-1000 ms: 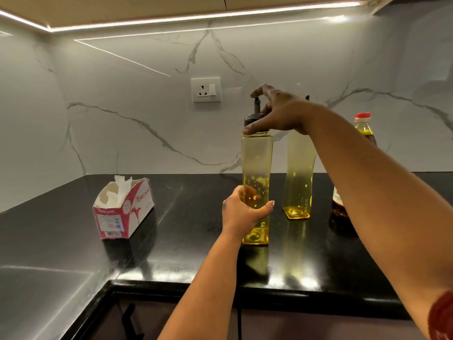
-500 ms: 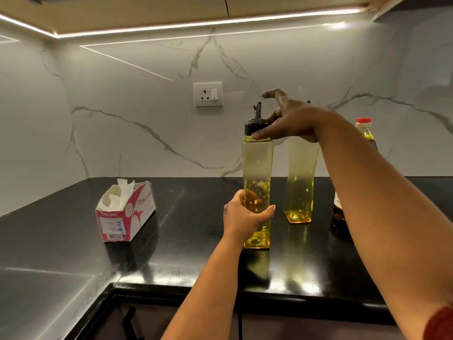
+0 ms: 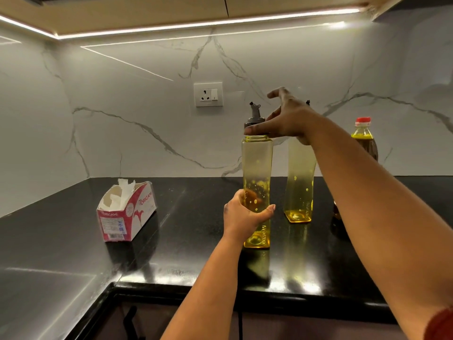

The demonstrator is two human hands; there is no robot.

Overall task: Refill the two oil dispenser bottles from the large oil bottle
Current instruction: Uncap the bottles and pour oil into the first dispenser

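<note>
Your left hand (image 3: 241, 213) grips the tall yellow plastic dispenser bottle (image 3: 257, 173); above it, your right hand (image 3: 282, 119) pinches its dark pourer cap (image 3: 255, 120).

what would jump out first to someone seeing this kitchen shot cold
Centre stage, a tall yellow dispenser bottle stands on the black counter, the left hand gripping its lower body while the right hand pinches its dark pourer cap. Just right of it stands a second dispenser bottle, with the red-capped large oil bottle behind the right forearm. Off to the left lies a torn red and white tissue box.
</note>
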